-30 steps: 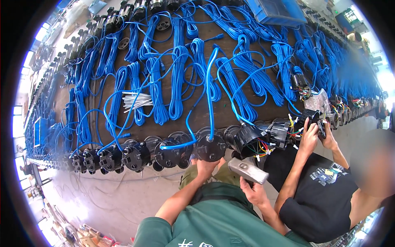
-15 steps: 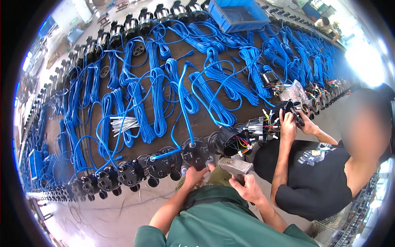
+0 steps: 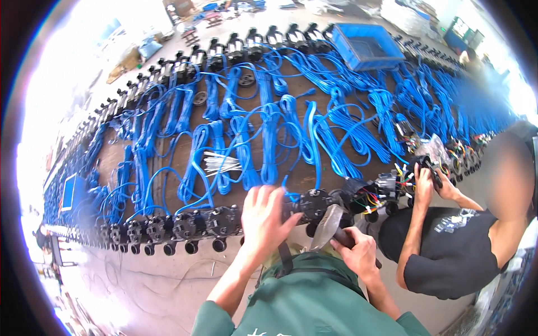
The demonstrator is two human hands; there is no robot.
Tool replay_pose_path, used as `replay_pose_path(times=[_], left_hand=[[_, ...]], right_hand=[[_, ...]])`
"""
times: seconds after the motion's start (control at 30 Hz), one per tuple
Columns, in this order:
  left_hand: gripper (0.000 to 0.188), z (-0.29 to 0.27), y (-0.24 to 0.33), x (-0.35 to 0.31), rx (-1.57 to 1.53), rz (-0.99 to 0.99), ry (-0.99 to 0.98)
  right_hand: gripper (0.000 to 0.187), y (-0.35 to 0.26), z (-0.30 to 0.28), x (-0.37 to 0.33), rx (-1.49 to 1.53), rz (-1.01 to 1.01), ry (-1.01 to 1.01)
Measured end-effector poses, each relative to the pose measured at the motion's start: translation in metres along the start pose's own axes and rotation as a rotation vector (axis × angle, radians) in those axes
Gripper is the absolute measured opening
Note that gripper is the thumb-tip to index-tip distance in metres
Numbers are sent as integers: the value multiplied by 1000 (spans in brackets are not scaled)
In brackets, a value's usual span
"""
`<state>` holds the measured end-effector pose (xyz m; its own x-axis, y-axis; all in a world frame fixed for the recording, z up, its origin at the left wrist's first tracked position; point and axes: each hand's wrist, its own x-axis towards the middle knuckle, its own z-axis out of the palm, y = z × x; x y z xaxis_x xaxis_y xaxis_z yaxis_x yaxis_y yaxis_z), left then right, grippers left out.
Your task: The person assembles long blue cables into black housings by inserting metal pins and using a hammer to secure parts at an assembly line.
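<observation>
My right hand (image 3: 358, 251) is closed round the dark handle of a hammer (image 3: 326, 228), whose grey metal head points up and away from me. Close to that head, at the table's near edge, is a black round housing (image 3: 315, 203) with a blue cable rising from its top. My left hand (image 3: 262, 219), fingers apart and nothing in it, is held over the row of black housings, hiding part of it. Left of it in the row sits another black housing (image 3: 223, 221). Whether my left fingers touch a housing, I cannot tell.
Bundled blue cables (image 3: 269, 140) cover the dark table (image 3: 179, 148). White sticks or tubes (image 3: 221, 163) lie among them. A blue bin (image 3: 367, 47) stands at the far side. To my right, a co-worker (image 3: 448, 241) handles a black part beside housings with coloured wires (image 3: 364, 199).
My left hand has moved up and away from the housing it was touching, and has opened. The hammer's head has turned in my right hand. The view has shifted, too.
</observation>
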<state>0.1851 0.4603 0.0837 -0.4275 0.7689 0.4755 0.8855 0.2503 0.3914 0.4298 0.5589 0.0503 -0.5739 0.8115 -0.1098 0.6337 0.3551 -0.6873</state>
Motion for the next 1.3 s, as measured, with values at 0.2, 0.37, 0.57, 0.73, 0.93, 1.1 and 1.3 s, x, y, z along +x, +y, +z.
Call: replay_pose_path(times=[0.2, 0.37, 0.57, 0.73, 0.93, 1.1, 1.3], left_hand=[[54, 45, -43, 40, -106, -211, -518], [47, 36, -57, 36, -196, -162, -625], [27, 51, -67, 44, -123, -410, -176], [15, -68, -112, 76, -95, -305, 323], [21, -23, -309, 100, 1029, -150, -876], [95, 62, -350, 49, 703, 219, -1015], [94, 127, -333, 62, 847, 335, -1016]], right_hand=[[24, -4, 12, 11, 552, 117, -170], [16, -14, 8, 18, 976, 312, -301], [27, -32, -38, 69, 1167, 306, -333], [12, -38, -30, 201, 1364, 314, -277], [39, -12, 105, 402, 780, 963, 298], [41, 33, 138, 412, -272, 459, -507], [54, 9, 50, 406, -358, 280, -582]])
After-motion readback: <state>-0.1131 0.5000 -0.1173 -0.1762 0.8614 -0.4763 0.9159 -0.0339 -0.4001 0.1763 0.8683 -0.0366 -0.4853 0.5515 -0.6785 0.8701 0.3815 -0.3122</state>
